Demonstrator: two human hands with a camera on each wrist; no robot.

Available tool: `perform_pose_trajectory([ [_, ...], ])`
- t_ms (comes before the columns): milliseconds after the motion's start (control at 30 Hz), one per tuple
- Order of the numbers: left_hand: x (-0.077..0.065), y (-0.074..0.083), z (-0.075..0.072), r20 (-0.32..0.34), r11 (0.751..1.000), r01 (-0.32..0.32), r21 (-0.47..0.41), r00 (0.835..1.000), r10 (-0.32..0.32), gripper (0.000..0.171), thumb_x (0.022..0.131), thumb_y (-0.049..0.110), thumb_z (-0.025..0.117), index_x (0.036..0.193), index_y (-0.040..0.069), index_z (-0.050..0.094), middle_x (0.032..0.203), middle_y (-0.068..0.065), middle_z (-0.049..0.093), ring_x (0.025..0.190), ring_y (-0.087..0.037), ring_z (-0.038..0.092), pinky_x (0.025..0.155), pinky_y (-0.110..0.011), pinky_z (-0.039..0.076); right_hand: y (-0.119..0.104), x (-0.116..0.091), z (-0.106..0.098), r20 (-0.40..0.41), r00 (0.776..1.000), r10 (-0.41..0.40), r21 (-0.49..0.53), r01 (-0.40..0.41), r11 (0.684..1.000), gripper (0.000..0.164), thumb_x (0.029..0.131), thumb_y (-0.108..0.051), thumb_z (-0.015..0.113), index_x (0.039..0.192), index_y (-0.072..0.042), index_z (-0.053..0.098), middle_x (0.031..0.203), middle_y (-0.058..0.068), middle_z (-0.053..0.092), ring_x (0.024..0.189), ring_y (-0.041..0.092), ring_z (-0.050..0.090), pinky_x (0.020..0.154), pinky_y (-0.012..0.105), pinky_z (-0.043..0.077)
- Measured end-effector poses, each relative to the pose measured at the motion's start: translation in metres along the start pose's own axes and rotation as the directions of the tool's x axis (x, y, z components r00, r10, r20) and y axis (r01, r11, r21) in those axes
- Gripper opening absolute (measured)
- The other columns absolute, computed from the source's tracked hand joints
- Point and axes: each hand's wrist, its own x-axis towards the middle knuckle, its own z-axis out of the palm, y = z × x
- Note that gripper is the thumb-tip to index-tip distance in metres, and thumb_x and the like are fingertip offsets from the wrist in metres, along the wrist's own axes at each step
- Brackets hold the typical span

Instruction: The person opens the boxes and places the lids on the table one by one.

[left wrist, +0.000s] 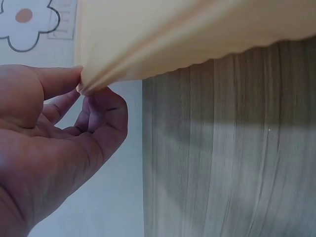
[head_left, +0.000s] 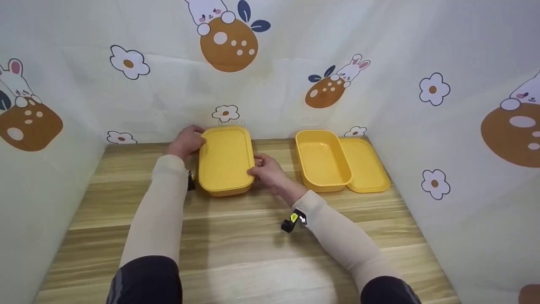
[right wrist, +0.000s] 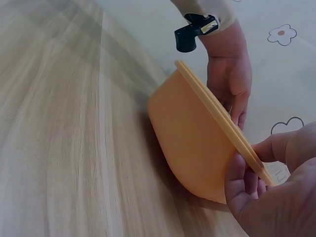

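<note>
A yellow lunch box with its lid on (head_left: pixel 225 158) sits at the back of the wooden table, left of centre. My left hand (head_left: pixel 187 141) pinches its rim at the far left side, and the left wrist view shows thumb and fingers together at the edge (left wrist: pixel 113 54). On the right side my right hand (head_left: pixel 272 173) grips the rim. In the right wrist view, the right thumb lies over the lid's edge (right wrist: pixel 222 116) and the curled fingers are below it, against the box wall (right wrist: pixel 192 143).
Right of my right hand stands a second yellow box (head_left: pixel 322 158), uncovered, with nothing inside. Its wall overlaps a flat yellow lid (head_left: pixel 367 164) on the table near the right corner. Patterned cloth walls (head_left: pixel 278 84) enclose the wooden table (head_left: pixel 244 245) at the back and sides.
</note>
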Motion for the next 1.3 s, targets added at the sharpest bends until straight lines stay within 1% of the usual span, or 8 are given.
perform_pose_trajectory([
  [100, 0.000, 0.000, 0.002, 0.012, 1.000, -0.010, -0.010, 1.000, 0.010, 0.048, 0.109, 0.004, 0.054, 0.156, -0.004, 0.046, 0.145, -0.023, 0.052, 0.112, -0.028, 0.060, 0.104, -0.045, 0.055, -0.003, -0.006, -0.006, 0.015, 1.000, 0.002, -0.010, -0.001, 1.000, 0.073, 0.094, 0.011, 0.072, 0.162, 0.003, 0.046, 0.103, 0.009, 0.057, 0.081, 0.018, 0.067, 0.075, 0.038, 0.063],
  [300, -0.009, 0.003, 0.010, 0.043, 0.997, -0.070, -0.034, 0.997, 0.071, 0.050, 0.107, 0.006, 0.058, 0.155, -0.002, 0.049, 0.136, -0.021, 0.058, 0.104, -0.024, 0.062, 0.102, -0.044, 0.056, -0.004, -0.021, -0.019, 0.029, 1.000, 0.008, -0.016, -0.007, 1.000, 0.081, 0.093, 0.011, 0.074, 0.167, -0.003, 0.043, 0.105, 0.008, 0.056, 0.084, 0.017, 0.065, 0.075, 0.033, 0.060],
  [500, -0.018, 0.006, 0.023, 0.102, 0.992, -0.052, -0.119, 0.993, 0.064, 0.049, 0.110, 0.009, 0.059, 0.157, 0.003, 0.048, 0.134, -0.019, 0.059, 0.109, -0.024, 0.063, 0.103, -0.044, 0.057, -0.001, -0.040, -0.034, 0.045, 0.999, 0.020, 0.005, -0.020, 1.000, 0.088, 0.092, 0.010, 0.075, 0.170, -0.009, 0.040, 0.104, 0.008, 0.059, 0.086, 0.019, 0.069, 0.078, 0.036, 0.061],
  [600, -0.021, 0.008, 0.028, 0.116, 0.990, -0.051, -0.128, 0.991, 0.066, 0.048, 0.111, 0.010, 0.060, 0.157, 0.004, 0.048, 0.136, -0.020, 0.060, 0.112, -0.025, 0.064, 0.106, -0.045, 0.056, 0.001, -0.048, -0.041, 0.052, 0.998, 0.033, 0.011, -0.034, 0.999, 0.089, 0.093, 0.009, 0.075, 0.171, -0.010, 0.039, 0.105, 0.009, 0.059, 0.086, 0.020, 0.070, 0.077, 0.038, 0.061],
  [800, -0.027, 0.009, 0.039, 0.140, 0.990, -0.063, -0.128, 0.987, 0.081, 0.047, 0.112, 0.012, 0.061, 0.156, 0.004, 0.049, 0.141, -0.022, 0.060, 0.114, -0.027, 0.065, 0.107, -0.046, 0.058, 0.004, -0.060, -0.051, 0.072, 0.997, 0.033, 0.026, -0.035, 0.999, 0.087, 0.094, 0.009, 0.074, 0.171, -0.010, 0.038, 0.106, 0.012, 0.061, 0.087, 0.022, 0.070, 0.073, 0.037, 0.059],
  [1000, -0.031, 0.006, 0.049, 0.146, 0.988, -0.069, -0.137, 0.985, 0.089, 0.048, 0.111, 0.010, 0.062, 0.157, 0.003, 0.049, 0.136, -0.021, 0.056, 0.111, -0.025, 0.065, 0.106, -0.044, 0.058, 0.005, -0.070, -0.058, 0.096, 0.995, 0.020, 0.021, -0.022, 1.000, 0.089, 0.093, 0.011, 0.074, 0.171, -0.008, 0.036, 0.100, 0.009, 0.059, 0.084, 0.019, 0.067, 0.070, 0.030, 0.059],
  [1200, -0.036, 0.006, 0.059, 0.151, 0.986, -0.077, -0.148, 0.983, 0.100, 0.047, 0.111, 0.009, 0.062, 0.156, 0.003, 0.049, 0.133, -0.021, 0.058, 0.111, -0.028, 0.065, 0.108, -0.049, 0.057, 0.006, -0.081, -0.067, 0.127, 0.991, 0.039, 0.013, -0.041, 0.999, 0.093, 0.094, 0.010, 0.075, 0.173, -0.008, 0.030, 0.106, 0.011, 0.063, 0.091, 0.021, 0.070, 0.075, 0.031, 0.061],
  [1300, -0.040, 0.007, 0.065, 0.154, 0.986, -0.080, -0.144, 0.983, 0.102, 0.047, 0.111, 0.010, 0.064, 0.155, 0.004, 0.050, 0.131, -0.020, 0.059, 0.108, -0.027, 0.066, 0.105, -0.047, 0.059, 0.007, -0.087, -0.073, 0.147, 0.988, 0.042, 0.031, -0.047, 0.998, 0.093, 0.095, 0.011, 0.074, 0.173, -0.008, 0.028, 0.111, 0.013, 0.065, 0.095, 0.022, 0.071, 0.077, 0.032, 0.063],
])
